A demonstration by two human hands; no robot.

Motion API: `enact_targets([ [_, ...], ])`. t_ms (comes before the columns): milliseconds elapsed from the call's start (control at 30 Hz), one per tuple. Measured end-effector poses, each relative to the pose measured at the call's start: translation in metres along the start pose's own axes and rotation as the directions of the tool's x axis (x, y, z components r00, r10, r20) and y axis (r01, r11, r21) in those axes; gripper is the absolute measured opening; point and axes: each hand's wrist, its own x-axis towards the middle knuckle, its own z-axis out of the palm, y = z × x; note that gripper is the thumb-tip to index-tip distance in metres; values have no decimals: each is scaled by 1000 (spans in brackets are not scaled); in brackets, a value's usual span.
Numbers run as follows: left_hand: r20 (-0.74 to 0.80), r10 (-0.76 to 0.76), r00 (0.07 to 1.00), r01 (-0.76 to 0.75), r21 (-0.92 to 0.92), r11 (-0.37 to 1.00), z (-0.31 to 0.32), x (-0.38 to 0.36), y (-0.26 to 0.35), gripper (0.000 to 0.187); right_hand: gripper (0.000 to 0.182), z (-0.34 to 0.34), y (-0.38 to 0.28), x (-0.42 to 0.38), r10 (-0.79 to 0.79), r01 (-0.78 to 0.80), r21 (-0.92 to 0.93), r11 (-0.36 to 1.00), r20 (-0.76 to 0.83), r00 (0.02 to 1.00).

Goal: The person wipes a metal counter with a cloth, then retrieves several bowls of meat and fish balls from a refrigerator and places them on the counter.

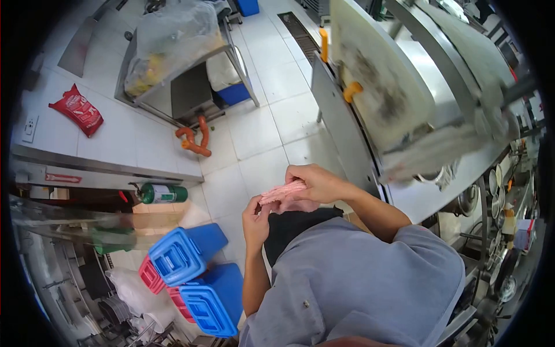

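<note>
Both my hands are raised in front of my grey shirt over a white tiled floor. My right hand (317,182) grips the upper end of a flat pink piece (281,191), which looks like a folded cloth. My left hand (256,217) pinches its lower end from beneath. More pink material and a black garment show just behind the hands.
Blue and pink plastic crates (191,272) are stacked at lower left. A green canister (163,193) lies by a steel shelf. A steel counter holds a stained white cutting board (381,75) to the right. A steel table carries a plastic bag (173,40); an orange hose (195,139) lies on the floor.
</note>
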Motion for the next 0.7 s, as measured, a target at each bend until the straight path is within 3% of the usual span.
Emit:
enact_targets([
  [67, -99, 54, 994, -66, -123, 990, -17, 38, 15, 14, 37, -5, 5, 38, -9, 9, 14, 1000, -18, 1000],
  [200, -95, 117, 989, -135, -212, 968, -46, 133, 5, 12, 42, -16, 31, 112, 46, -46, -27, 999, 29, 999],
  [300, 5, 230, 973, -226, -164, 960, -62, 216, 6, 12, 44, -35, 41, 167, 135, -131, -37, 991, 105, 985],
  [333, 45, 225, 973, -215, -164, 963, -69, 240, 8, 12, 44, -37, 50, 185, 155, -153, -22, 988, 75, 985],
  [400, 68, 196, 978, -183, -157, 970, -69, 295, 21, 14, 43, -50, 70, 219, 109, -93, 216, 972, -62, 992],
  [433, 133, 202, 970, -177, -178, 968, -62, 320, 32, 14, 43, -69, 66, 230, 147, -119, 213, 970, -119, 982],
  [500, 217, 148, 965, -109, -183, 977, -54, 366, 62, 16, 39, -102, 54, 252, 298, -285, 190, 939, -43, 953],
  [533, 288, 150, 946, -99, -184, 978, -48, 390, 74, 16, 39, -114, 61, 260, 332, -305, 213, 928, -103, 938],
  [600, 530, 274, 802, -276, -77, 958, -29, 441, 95, 17, 34, -130, 82, 269, 53, -59, 0, 998, -417, 907],
  [700, 743, 264, 615, -304, -85, 949, 11, 513, 115, 16, 32, -163, 103, 284, 155, -84, 145, 986, -600, 785],
])
